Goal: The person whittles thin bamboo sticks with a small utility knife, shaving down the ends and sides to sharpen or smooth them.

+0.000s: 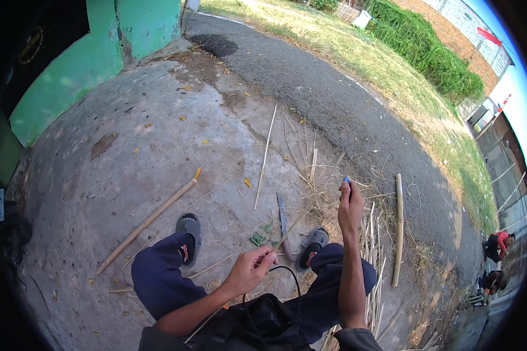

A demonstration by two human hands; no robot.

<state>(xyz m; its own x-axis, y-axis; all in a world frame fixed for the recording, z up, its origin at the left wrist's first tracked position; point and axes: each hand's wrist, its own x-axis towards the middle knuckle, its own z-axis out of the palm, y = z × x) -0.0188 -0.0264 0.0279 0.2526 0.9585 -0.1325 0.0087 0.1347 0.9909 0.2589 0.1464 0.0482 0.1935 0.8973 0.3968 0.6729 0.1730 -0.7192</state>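
My left hand (250,271) is closed around a thin bamboo strip (293,226), in front of my lap. The strip slants up and to the right from the fingers, and its other end passes back under my forearm. My right hand (351,206) is raised farther out to the right, fingers closed on a small object with a blue end (346,180); the rest of it is hidden in the grip. On the ground between my feet lies a machete (282,213), its blade pointing away from me. A heap of pale bamboo shavings (319,202) lies beyond my right foot.
A bamboo pole (149,227) lies at left, a shorter bamboo piece (399,231) at right. Split strips (373,257) are piled beside my right leg. A thin stick (266,158) lies ahead. A green wall (70,88) stands at left; people (498,245) crouch far right.
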